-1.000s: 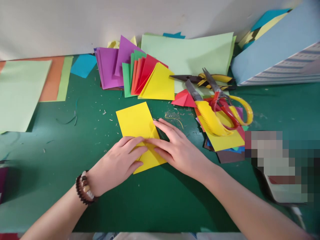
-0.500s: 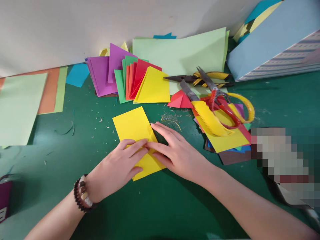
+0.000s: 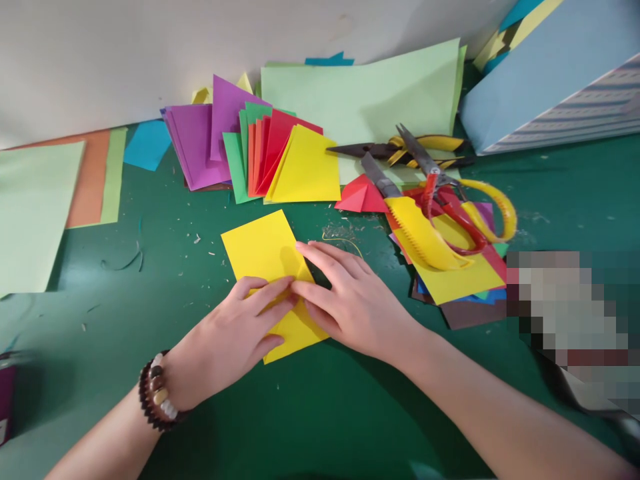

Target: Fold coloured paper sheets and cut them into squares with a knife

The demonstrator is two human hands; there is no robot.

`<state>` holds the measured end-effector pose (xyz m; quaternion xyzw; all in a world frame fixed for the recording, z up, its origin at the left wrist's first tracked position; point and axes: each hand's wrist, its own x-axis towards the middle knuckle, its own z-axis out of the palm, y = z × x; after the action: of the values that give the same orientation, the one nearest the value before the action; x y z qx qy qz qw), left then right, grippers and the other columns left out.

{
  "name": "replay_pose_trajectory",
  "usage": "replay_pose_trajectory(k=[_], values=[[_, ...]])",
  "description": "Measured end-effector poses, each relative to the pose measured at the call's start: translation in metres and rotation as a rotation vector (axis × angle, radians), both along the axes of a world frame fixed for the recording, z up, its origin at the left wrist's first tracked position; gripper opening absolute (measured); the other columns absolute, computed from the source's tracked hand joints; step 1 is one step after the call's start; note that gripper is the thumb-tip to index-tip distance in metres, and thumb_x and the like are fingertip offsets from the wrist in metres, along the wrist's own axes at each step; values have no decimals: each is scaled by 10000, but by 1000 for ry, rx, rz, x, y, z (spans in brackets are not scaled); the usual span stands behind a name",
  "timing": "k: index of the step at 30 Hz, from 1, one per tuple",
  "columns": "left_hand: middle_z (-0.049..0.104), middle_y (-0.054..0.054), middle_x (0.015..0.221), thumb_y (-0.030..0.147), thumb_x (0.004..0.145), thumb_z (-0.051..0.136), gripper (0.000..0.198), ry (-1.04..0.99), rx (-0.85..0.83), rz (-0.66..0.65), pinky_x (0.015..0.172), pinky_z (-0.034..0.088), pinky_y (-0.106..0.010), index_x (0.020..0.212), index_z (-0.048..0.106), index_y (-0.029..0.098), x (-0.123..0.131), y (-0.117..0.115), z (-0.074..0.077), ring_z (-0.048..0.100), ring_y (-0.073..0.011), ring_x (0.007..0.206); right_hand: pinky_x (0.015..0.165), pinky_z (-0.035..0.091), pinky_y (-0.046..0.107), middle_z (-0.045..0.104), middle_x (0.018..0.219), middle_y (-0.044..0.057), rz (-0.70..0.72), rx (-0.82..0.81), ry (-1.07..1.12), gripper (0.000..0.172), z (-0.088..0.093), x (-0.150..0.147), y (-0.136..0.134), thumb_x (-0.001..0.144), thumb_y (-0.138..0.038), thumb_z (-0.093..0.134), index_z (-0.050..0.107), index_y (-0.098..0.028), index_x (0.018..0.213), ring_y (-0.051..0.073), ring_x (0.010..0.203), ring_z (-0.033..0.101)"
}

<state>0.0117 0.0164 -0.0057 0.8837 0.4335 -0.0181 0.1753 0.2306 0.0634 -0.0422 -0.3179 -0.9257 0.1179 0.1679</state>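
A rectangular sheet of yellow paper (image 3: 265,243) lies at a slant on the green table, with a raised or creased part near its middle. My left hand (image 3: 245,327) rests over its lower left part, fingers stretched out and fingertips at the crease. From the other side, my right hand (image 3: 350,303) lies along the right edge, its fingers spread and one fingertip meeting those of the left hand. Both hands are open and press on the paper. The part of the sheet under my fingers is hidden.
Fanned coloured papers (image 3: 305,167) lie beyond the sheet. At right, scissors (image 3: 430,233) rest on a paper stack (image 3: 450,293), beside pliers (image 3: 370,150). A blue box (image 3: 540,80) stands at the back right. Pale green paper (image 3: 35,207) lies at left. Scraps dot the green table (image 3: 320,427).
The view has shifted slightly, so objects at the edges sit a little farther outward. My hands stay on the yellow paper in nearly the same pose.
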Motion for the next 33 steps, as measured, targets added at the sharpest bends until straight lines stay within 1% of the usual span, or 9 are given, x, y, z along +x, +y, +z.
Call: replay_pose_trajectory(k=[3,7,12,19,24,33], values=[[492,-29,1435,278,926,606,473,-2,-10,5,1017,452,-382,1378,484,204,-1,0,-1,450,-257,1191,1021,460,522,469,1444,202,-9,20,19,238,-1,-1,1,946,-203,479,668,-175,1087,343,1361,419],[477,-19,1448,294,932,601,476,2,-9,2,1032,448,-378,1387,486,210,-2,0,-2,435,-254,1205,1043,433,548,430,1473,211,-57,43,30,274,-2,1,3,924,-168,495,646,-171,1153,355,1391,375],[485,-5,1442,298,937,597,460,11,-31,14,1044,447,-370,1381,503,226,-2,0,-1,430,-248,1213,1060,416,544,409,1489,206,-59,79,-17,321,-3,3,4,897,-130,523,644,-191,1188,376,1404,353],[475,3,1459,292,941,588,462,12,-57,31,1057,449,-380,1390,497,235,-1,-1,-1,433,-245,1212,1073,402,546,417,1479,209,-89,86,-19,297,-5,2,3,896,-163,551,644,-207,1174,374,1412,343],[469,11,1467,286,939,585,466,10,-69,41,1048,462,-361,1394,494,237,-1,-1,0,429,-236,1215,1069,410,539,423,1477,195,-101,81,-16,273,-7,2,3,924,-205,533,642,-222,1173,362,1414,345],[489,1,1449,301,948,568,461,12,-63,42,1038,471,-367,1397,495,227,0,-1,0,433,-236,1215,1060,430,536,413,1479,185,-101,58,-6,290,-8,6,2,927,-178,527,637,-228,1191,355,1408,356]])
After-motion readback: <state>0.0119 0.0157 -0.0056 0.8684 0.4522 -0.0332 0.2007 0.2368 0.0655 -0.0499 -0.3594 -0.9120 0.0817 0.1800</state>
